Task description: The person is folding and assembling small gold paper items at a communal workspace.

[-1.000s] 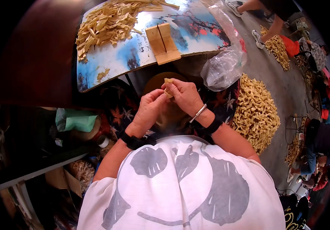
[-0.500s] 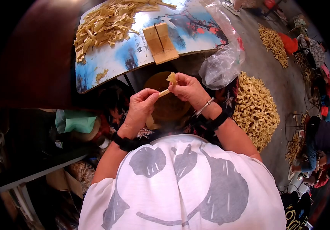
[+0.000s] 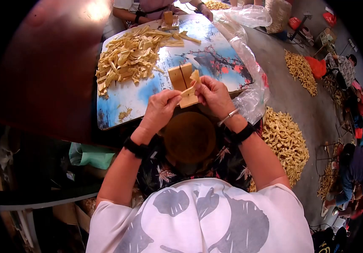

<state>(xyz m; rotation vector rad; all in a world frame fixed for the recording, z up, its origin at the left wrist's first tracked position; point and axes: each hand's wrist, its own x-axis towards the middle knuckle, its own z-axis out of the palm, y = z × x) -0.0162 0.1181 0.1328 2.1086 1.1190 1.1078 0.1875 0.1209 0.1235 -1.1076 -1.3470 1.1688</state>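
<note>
A thin pale yellow strip (image 3: 187, 91) with a frilled upper end is stretched between my two hands. My left hand (image 3: 161, 109) pinches its lower left end with thumb and fingers. My right hand (image 3: 216, 96) is closed around the other end, just below the frill. Both hands are over the near edge of the painted table (image 3: 147, 103). Right behind them stands a wooden block (image 3: 179, 78) with a thin dark upright strip along its middle, partly covered by the hands. A heap of similar flat yellow strips (image 3: 126, 55) lies on the table to the left.
Below my hands is a round brown basin (image 3: 190, 137). A pile of knotted yellow pieces (image 3: 287, 143) lies on the floor at right, near clear plastic sheeting (image 3: 249, 103). Across the table sits another person (image 3: 160, 6); more people are at the far right.
My hands have moved forward from above the basin to the table edge by the wooden block, still holding the strip. The view has tilted up, bringing the person opposite into sight.
</note>
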